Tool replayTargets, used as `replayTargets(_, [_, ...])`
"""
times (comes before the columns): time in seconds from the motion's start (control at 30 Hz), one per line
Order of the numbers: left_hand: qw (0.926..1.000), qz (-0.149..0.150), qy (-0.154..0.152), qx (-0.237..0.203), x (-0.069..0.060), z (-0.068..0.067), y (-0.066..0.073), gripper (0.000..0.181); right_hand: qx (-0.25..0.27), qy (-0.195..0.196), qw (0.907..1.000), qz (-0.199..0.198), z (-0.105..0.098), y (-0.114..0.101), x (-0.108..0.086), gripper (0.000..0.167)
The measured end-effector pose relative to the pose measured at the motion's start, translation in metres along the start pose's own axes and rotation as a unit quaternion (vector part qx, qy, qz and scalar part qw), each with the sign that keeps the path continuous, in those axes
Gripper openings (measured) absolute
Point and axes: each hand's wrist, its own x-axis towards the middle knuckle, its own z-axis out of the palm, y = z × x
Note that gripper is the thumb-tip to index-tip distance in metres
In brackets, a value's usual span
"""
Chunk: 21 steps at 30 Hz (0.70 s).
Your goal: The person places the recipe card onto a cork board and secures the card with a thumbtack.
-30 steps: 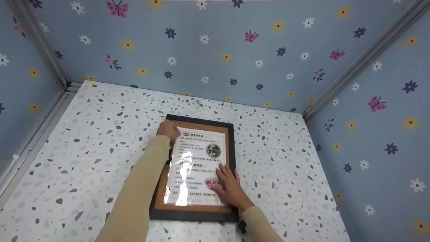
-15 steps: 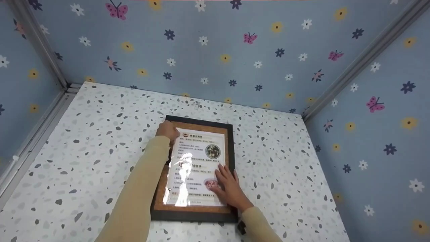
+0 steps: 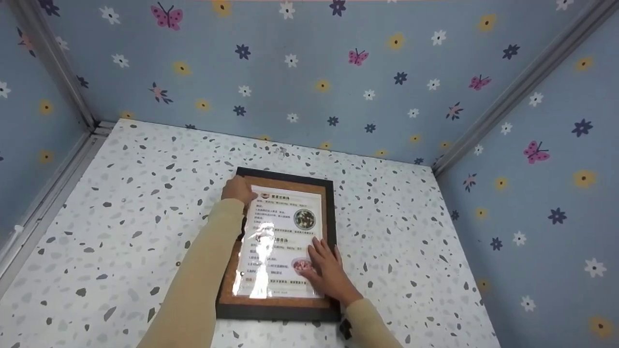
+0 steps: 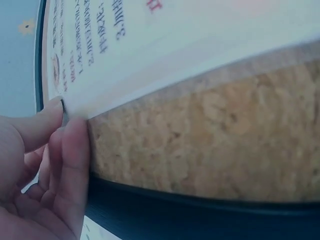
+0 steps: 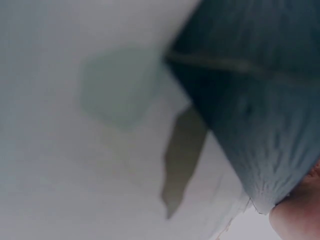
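A laminated printed sheet [image 3: 290, 200] with text and two food photos lies on a cork board [image 3: 290, 183] with a black frame [image 3: 331, 205]. My left hand [image 3: 237, 188] is at the sheet's upper left corner. In the left wrist view, the thumb and index finger of my left hand [image 4: 47, 155] pinch at that corner, where a tiny dark bit shows at the thumb tip; I cannot tell what it is. My right hand [image 3: 332, 275] rests with extended fingers on the sheet's lower right edge. In the right wrist view, the frame's corner [image 5: 240, 85] hides most of that hand.
The board lies on a white speckled surface [image 3: 396, 241]. Blue flowered panels [image 3: 290, 72] rise behind it and at both sides, joined by grey metal strips [image 3: 512, 72]. A small dark dot [image 3: 243, 273] shows near the sheet's lower left.
The head view has shifted slightly. Both hands keep their places on the sheet, and the board stays in the same position between them.
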Motion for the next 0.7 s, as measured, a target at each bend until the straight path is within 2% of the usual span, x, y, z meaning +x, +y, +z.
replayTargets(0.17, [0.9998, -0.003, 0.017, -0.013, -0.004, 0.000, -0.004, 0.024, 0.005, -0.002, 0.9999, 0.011, 0.000, -0.003, 0.000, 0.077])
replayTargets(0.33, [0.9992, -0.019, 0.034, 0.004, -0.014, -0.001, -0.009, 0.044, 0.010, -0.005, 0.9999, 0.009, 0.003, -0.003, 0.000, 0.078])
replayTargets(0.43, [0.9992, -0.020, 0.033, 0.010, -0.019, -0.002, -0.011, 0.045, 0.007, -0.003, 0.9999, 0.008, 0.004, -0.002, 0.001, 0.077])
replayTargets(0.6, [0.9998, -0.009, 0.003, -0.016, -0.017, -0.005, -0.015, 0.029, 0.003, -0.005, 0.9999, 0.011, 0.002, 0.000, 0.002, 0.078])
replayTargets(0.7, [0.9980, -0.010, -0.031, -0.054, -0.017, -0.008, -0.018, 0.032, 0.002, -0.009, 0.9998, 0.017, 0.000, 0.000, 0.001, 0.078])
